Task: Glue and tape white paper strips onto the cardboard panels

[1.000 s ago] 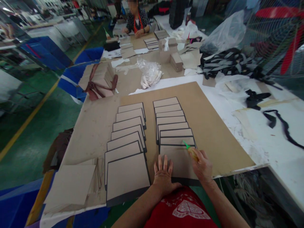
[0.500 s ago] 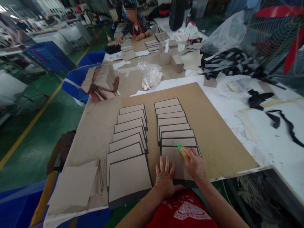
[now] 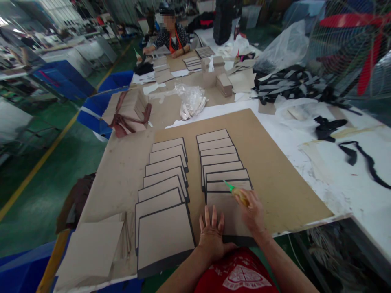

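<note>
My left hand (image 3: 211,232) lies flat with fingers spread on the nearest dark-edged cardboard panel (image 3: 233,217) of the right-hand row. In my right hand (image 3: 253,209) is a glue bottle (image 3: 241,196) with a green nozzle, tilted so its tip points to the upper left. The nozzle tip is over the second-nearest panel (image 3: 220,186); whether it touches cannot be told. To the left, a second row of overlapping dark-edged panels (image 3: 165,238) runs away from me. Both rows lie mostly on a large brown board (image 3: 271,175).
Plain cardboard sheets (image 3: 88,248) are stacked at the front left. Behind them stands a tied cardboard bundle (image 3: 128,110). A clear plastic bag (image 3: 192,101) lies beyond the rows, black strips (image 3: 299,85) at the right. A person (image 3: 174,38) works at the far end; a caged fan (image 3: 360,53) stands right.
My view has shifted slightly. The glue bottle remains in my right hand over the same panel, and my left hand stays flat. The far person's hand has moved, with a sheet near it.
</note>
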Demonstrator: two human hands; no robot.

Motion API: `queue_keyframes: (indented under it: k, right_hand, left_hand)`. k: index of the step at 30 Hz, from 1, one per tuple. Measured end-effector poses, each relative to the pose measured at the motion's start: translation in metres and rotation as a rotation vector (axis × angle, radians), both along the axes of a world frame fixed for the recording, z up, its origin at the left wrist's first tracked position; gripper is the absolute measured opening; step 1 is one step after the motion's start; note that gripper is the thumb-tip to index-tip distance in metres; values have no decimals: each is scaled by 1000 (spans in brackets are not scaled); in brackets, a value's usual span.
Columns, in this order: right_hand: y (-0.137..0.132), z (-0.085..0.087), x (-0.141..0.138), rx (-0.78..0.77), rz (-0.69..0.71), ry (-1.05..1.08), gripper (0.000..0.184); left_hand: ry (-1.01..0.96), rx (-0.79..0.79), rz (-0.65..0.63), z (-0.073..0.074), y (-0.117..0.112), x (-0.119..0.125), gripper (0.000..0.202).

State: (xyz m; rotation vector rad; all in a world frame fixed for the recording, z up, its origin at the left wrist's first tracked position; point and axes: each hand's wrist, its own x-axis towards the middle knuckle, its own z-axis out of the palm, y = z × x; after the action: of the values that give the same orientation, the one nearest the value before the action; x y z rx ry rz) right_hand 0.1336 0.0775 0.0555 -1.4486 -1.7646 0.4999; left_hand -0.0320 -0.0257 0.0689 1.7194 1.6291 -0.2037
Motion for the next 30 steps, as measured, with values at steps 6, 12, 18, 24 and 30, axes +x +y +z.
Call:
queue_keyframes:
  k: [6, 12, 18, 24, 30]
  right_hand:
    - [34, -6, 56, 98, -189, -148, 31]
    - [39, -12, 59, 107, -158, -236, 31]
    - [43, -12, 57, 93, -146, -251, 31]
    - [45, -10, 44, 36, -111, -224, 30]
    - [39, -6, 18, 11, -39, -194, 30]
  left_hand:
    - [-9, 6, 4, -2, 0, -1, 116]
    - [-13, -9, 14, -1, 1, 0, 114]
    - [0, -2, 0, -1, 1, 0, 113]
    - [-14, -6, -6, 1, 0, -2, 112]
    - [-42, 9, 8, -1, 0, -3, 113]
